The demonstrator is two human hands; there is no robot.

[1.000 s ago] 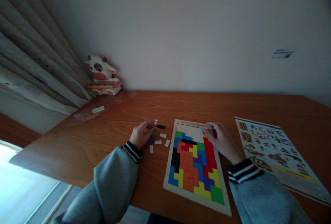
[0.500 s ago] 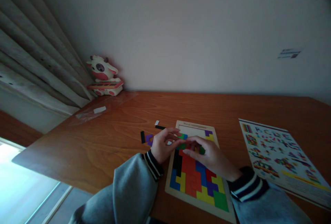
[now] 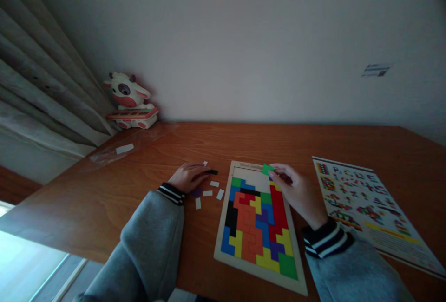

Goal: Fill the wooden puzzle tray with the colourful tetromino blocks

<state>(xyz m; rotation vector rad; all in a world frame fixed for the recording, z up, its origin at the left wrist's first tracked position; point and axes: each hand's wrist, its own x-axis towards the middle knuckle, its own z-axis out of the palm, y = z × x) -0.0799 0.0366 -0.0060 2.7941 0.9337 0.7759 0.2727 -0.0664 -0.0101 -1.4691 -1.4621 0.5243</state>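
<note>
The brown desk [image 3: 111, 200] bears a tray [image 3: 258, 270] of blocks [image 3: 259, 225].

On the table [image 3: 278, 139] I see the board [image 3: 260, 272], loose pieces [image 3: 220, 194] to its left, a sheet [image 3: 374, 209] to its right; at the far left a toy [image 3: 130, 101] sits by the curtain [image 3: 45, 74], before the wall [image 3: 261, 51].

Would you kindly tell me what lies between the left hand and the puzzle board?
In the head view, several small white pieces lie there on the table, with a black piece by the left hand.
</note>
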